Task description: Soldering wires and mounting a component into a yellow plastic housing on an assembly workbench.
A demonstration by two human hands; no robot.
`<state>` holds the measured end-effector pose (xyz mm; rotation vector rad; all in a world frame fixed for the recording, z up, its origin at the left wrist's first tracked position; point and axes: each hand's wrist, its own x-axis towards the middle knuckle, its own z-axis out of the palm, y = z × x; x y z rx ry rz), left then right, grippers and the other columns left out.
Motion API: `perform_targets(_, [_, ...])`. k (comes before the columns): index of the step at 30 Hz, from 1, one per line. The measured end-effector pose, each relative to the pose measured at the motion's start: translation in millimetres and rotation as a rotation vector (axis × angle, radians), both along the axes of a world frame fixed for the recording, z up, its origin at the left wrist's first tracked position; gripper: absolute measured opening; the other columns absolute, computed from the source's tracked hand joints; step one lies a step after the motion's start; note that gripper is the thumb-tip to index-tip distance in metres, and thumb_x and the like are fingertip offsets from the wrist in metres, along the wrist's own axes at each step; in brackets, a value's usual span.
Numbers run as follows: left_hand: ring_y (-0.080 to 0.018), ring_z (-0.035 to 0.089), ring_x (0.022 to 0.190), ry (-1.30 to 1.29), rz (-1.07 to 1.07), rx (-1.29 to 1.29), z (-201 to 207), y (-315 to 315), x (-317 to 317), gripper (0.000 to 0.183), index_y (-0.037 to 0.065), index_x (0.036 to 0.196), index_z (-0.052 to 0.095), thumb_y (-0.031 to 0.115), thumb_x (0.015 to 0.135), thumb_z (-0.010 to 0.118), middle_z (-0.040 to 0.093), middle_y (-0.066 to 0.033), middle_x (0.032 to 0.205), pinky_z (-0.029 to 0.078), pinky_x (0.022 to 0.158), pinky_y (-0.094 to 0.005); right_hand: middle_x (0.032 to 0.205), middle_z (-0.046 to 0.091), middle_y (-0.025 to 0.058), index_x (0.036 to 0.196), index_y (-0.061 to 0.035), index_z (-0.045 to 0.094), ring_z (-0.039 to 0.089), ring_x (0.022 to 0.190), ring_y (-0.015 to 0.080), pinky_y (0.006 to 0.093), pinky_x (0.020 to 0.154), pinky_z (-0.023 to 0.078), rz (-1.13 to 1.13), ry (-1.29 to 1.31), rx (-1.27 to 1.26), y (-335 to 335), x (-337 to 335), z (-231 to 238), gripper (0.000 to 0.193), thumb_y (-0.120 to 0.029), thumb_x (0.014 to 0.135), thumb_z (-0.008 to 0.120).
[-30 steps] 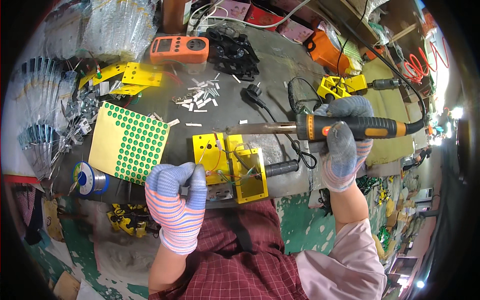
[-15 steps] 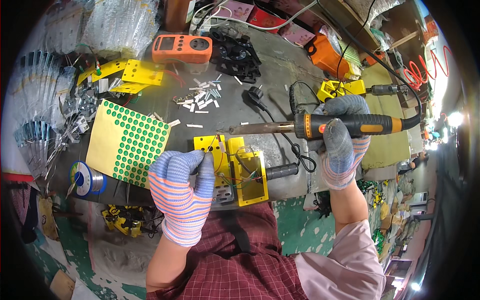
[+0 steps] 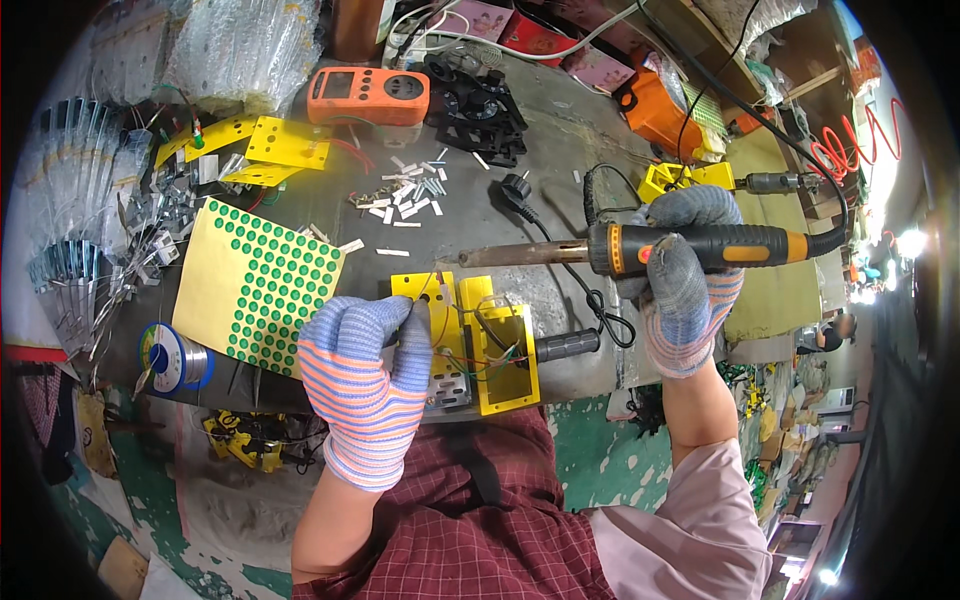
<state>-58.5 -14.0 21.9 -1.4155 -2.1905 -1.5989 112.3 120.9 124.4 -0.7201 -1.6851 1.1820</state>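
My right hand (image 3: 692,290), in a striped glove with grey fingertips, is wrapped round the black and orange handle of a soldering iron (image 3: 620,250). The iron lies level, its darkened barrel pointing left. In a matching glove, my left hand (image 3: 365,365) pinches a thin wire (image 3: 428,283) near the iron's tip; the pinch itself is partly hidden. Just below the tip sits an opened yellow metal housing (image 3: 534,375) at the table's near edge. Coloured wires, a slotted metal plate (image 3: 447,388) and a black grip (image 3: 568,344) belong to or lie against it.
A sheet of green round stickers (image 3: 210,265) and a solder spool (image 3: 180,358) lie left. Behind are small white strips (image 3: 405,190), an orange multimeter (image 3: 368,96) and black plastic parts (image 3: 475,110). A black plug cord (image 3: 540,225) runs under the iron. Bagged parts (image 3: 240,60) crowd the far left.
Both hands keep their grips with almost no movement. The things on the table appear shifted very slightly to the right in the picture.
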Motion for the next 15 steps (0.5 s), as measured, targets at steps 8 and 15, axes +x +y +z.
perform_targets(8, [-0.024, 0.056, 0.066, 0.013, -0.026, 0.028, -0.5, 3.0, -1.9, 0.013, 0.004, 0.087, 0.066, 0.006, 0.079, 0.077, 0.059, -0.0098, 0.078, 0.045, 0.06, -0.0356, 0.096, 0.059, 0.0046, 0.107, -0.0056, 0.055, 0.059, 0.082, 0.0112, 0.0267, 0.075, 0.051, 0.019, -0.007, 0.072, 1.1, -2.7, -0.2, 0.034, -0.008, 0.08, 0.076])
perform_targets(15, [-0.0289, 0.058, 0.069, -0.035, -0.007, 0.02, 1.4, 4.8, -1.2, 0.016, 0.007, 0.083, 0.065, 0.002, 0.073, 0.076, 0.06, -0.0098, 0.076, 0.046, 0.063, -0.0406, 0.095, 0.06, 0.0037, 0.108, -0.0054, 0.054, 0.059, 0.078, 0.0111, 0.0261, 0.07, 0.052, 0.032, 0.021, 0.01, -0.3, -3.4, 1.4, 0.036, -0.008, 0.08, 0.076])
